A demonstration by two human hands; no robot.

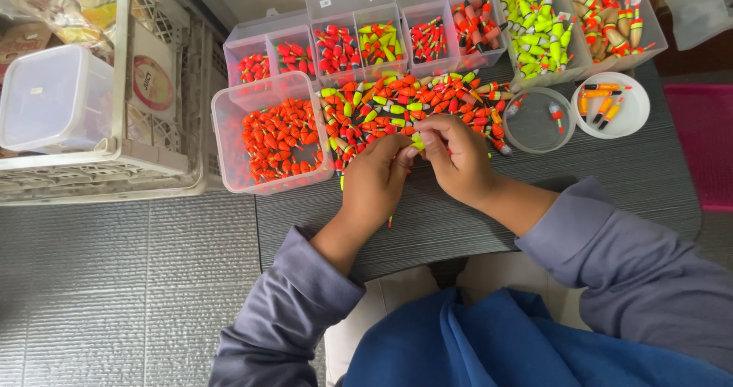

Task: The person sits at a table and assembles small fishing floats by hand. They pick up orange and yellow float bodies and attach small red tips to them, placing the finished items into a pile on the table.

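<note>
- Surface: a dark grey ribbed table (611, 181) seen from above, standing on a floor of grey ribbed mats (130, 288); a pink mat (706, 143) lies at the right edge.
- Left hand (376, 179) and right hand (456, 158): they meet at the table's middle, fingertips pinched together on one small yellow-green float (417, 140), just in front of the loose pile.
- Loose pile of floats (412, 104): orange, red and yellow-green pieces spread on the table, touching the fingertips.
- Clear tub (269, 137): left of the hands, holding orange floats.
- Row of clear boxes (366, 40): behind the pile, each compartment holding red, green or mixed floats; two larger bins (580, 20) at the right hold bigger ones.
- Two round lids (574, 112): right of the pile, each with a few floats.
- White crate (114, 89): off the table at the left, with a lidded plastic box (50, 97) inside.
- Clothing: grey-blue sleeves (634, 249) and a blue cloth (496, 341) across the lap.
</note>
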